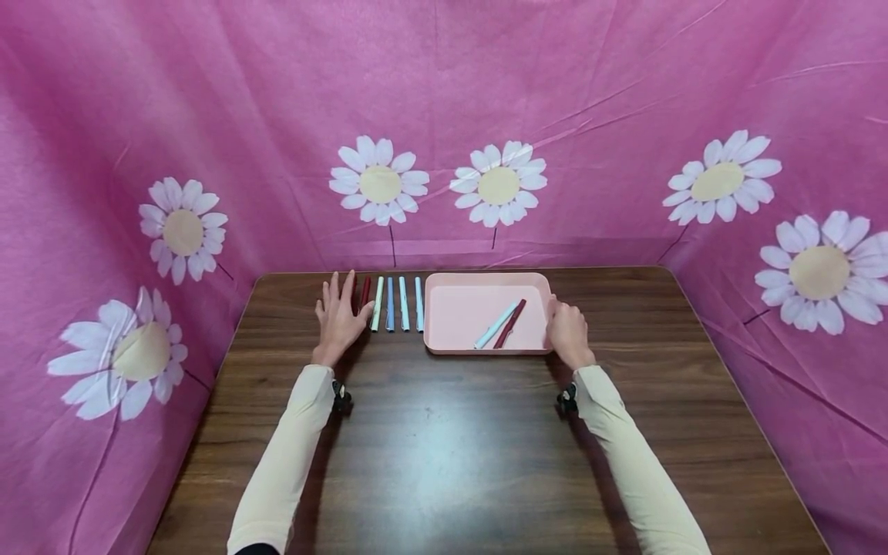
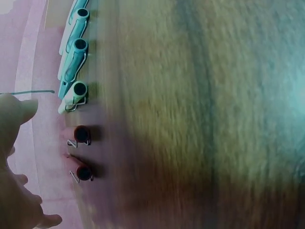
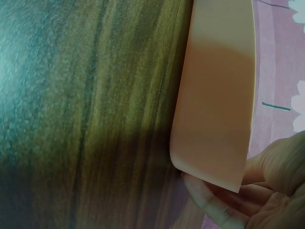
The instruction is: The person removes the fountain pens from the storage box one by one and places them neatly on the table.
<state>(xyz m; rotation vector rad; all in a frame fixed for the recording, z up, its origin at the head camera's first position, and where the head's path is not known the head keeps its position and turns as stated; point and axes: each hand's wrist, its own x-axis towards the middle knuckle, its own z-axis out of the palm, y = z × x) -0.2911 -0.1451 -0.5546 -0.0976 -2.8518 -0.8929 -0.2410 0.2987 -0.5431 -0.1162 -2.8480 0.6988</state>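
Observation:
My left hand (image 1: 338, 320), fingers stretched and spread, is above the left end of a row of pens. Two dark red pens (image 2: 82, 134) lie beneath or beside it, partly hidden in the head view. To their right come a pale green pen (image 1: 377, 304), a blue pen (image 1: 391, 308) and two light blue pens (image 1: 404, 304). My right hand (image 1: 569, 333) grips the right end of a pink tray (image 1: 451, 316), thumb at the rim and fingers curled under the edge. Inside the tray, a light blue pen (image 1: 495, 326) and a dark red pen (image 1: 511, 322) lie slanted side by side.
Everything lies near the back edge of a dark wooden table (image 1: 444, 455). A pink curtain (image 1: 590, 92) with daisy prints surrounds its back and sides. The tray's left wall stands close to the last light blue pen.

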